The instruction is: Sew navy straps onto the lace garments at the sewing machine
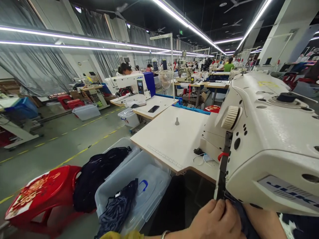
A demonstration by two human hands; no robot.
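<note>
My left hand (216, 221) is at the bottom edge, fingers curled and pinched on a dark blue fabric piece (241, 212) under the head of a white sewing machine (269, 139). A black strap (222, 169) runs up from the fabric along the machine's left end. My right hand (265, 223) lies just right of the left one, mostly hidden beneath the machine head; its fingers do not show. The machine stands on a pale work table (171, 136).
Left of the table, clear plastic bins (139, 186) hold dark fabric (99, 172). A red plastic stool (40, 196) stands at lower left. Another sewing station (132, 86) with a seated person is further back, across an aisle with yellow floor lines. More workers sit far off.
</note>
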